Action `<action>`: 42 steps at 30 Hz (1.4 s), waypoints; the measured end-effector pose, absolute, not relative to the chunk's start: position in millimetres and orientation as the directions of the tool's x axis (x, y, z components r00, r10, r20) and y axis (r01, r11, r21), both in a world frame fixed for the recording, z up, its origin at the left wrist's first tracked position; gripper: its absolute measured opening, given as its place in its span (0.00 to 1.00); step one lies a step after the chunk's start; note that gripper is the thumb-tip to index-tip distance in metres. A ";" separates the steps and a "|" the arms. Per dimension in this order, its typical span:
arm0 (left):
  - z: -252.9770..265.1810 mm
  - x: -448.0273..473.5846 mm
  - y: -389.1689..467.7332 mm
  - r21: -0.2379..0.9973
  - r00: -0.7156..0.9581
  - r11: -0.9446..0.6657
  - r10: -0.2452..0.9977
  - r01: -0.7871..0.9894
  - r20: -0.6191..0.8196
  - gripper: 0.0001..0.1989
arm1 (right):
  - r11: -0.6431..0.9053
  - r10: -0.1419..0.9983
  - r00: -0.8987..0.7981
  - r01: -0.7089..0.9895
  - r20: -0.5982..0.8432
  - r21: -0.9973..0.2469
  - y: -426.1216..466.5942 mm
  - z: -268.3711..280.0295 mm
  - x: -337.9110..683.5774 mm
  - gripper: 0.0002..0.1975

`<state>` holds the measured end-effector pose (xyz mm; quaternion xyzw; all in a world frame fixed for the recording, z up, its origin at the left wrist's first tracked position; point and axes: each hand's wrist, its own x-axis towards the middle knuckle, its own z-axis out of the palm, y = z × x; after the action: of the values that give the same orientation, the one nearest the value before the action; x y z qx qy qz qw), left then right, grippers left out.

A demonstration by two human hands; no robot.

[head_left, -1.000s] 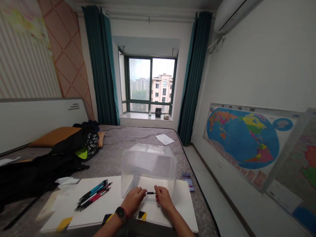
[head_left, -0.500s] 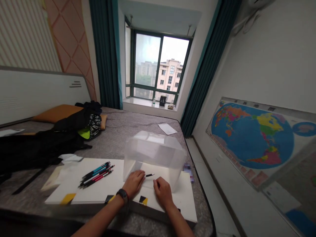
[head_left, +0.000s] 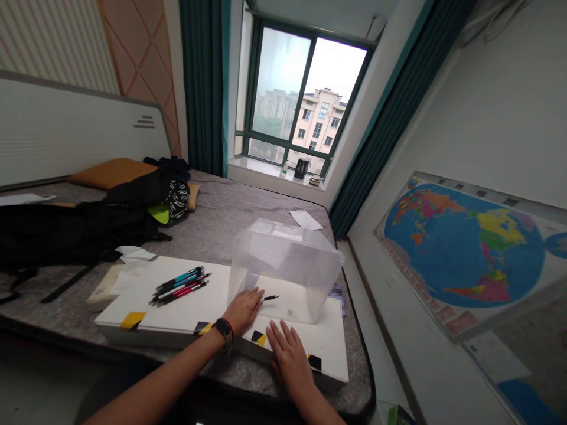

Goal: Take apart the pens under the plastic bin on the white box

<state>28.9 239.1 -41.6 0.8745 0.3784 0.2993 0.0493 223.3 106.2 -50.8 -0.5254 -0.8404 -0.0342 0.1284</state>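
Observation:
My left hand (head_left: 245, 311), with a dark watch on its wrist, lies at the open front of a clear plastic bin (head_left: 283, 262) tipped on its side. A dark pen (head_left: 271, 297) sticks out past its fingertips, tip pointing right. Most of that pen is hidden by the hand, which appears closed over it. My right hand (head_left: 290, 357) is open, its fingers spread flat over the front edge of the white board (head_left: 186, 319). To the left, several black, blue and red pens (head_left: 181, 287) lie in a loose bundle on this board.
Yellow and black tape pieces (head_left: 133, 320) mark the board's front edge. A tissue pack (head_left: 106, 286) sits at its left end. Dark clothing (head_left: 88, 230) and an orange pillow (head_left: 115, 173) lie on the grey mattress (head_left: 221, 206). White paper (head_left: 305, 220) lies behind the bin.
My right hand has gone from loosely curled to open, its fingers now spread on the board's edge. The left hand stays by the dark pen. The camera view has shifted and tilted.

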 end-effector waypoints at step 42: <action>-31.3 35.1 225.3 0.300 0.514 -0.700 0.693 0.648 0.506 0.14 | 0.037 0.991 0.117 0.205 0.062 -0.978 191.9 -28.7 219.7 0.24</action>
<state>35.1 225.3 -31.3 0.8692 0.3857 0.3071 0.0363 219.7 191.9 -28.7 -0.5656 -0.5289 0.4022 0.4885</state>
